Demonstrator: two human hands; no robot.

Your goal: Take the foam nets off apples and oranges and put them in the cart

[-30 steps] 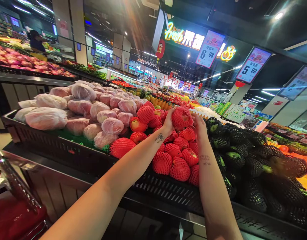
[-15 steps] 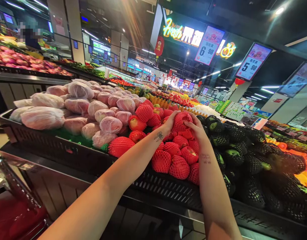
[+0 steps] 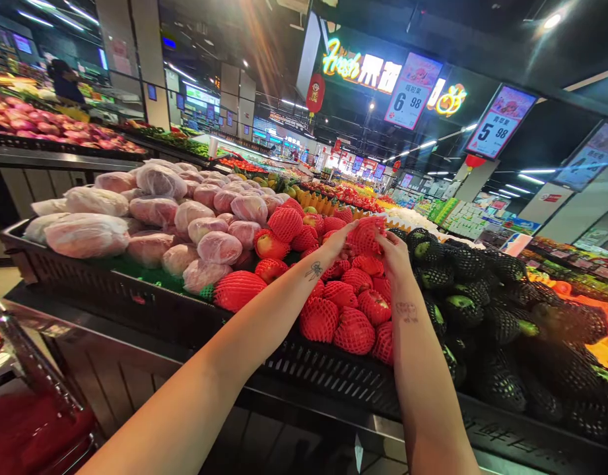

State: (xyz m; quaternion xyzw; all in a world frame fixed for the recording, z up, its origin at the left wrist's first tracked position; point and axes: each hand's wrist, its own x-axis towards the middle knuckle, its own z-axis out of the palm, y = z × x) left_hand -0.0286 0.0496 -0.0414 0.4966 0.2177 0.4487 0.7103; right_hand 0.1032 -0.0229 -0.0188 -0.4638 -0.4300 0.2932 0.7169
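An apple in a red foam net (image 3: 367, 235) is held between both hands above the pile. My left hand (image 3: 341, 240) grips it from the left, with the fingertips partly hidden behind it. On the opposite side my right hand (image 3: 395, 252) closes on the net with thumb and fingers. The net looks bunched towards the top, and the fruit inside is mostly hidden. Below and around lie several more red-netted apples (image 3: 354, 331), one showing a bare red and yellow patch.
Paper-wrapped pink fruit (image 3: 219, 247) fills the left of the black crate (image 3: 150, 297). Green fruit in black nets (image 3: 465, 310) is heaped at the right. Price signs (image 3: 413, 91) hang overhead. A red seat (image 3: 36, 429) stands lower left; a person (image 3: 66, 84) is in the far left background.
Both hands have shifted slightly right with the apple. Its net has turned and bunched, and the round opening facing me before is out of sight. My right fingers have moved along the net.
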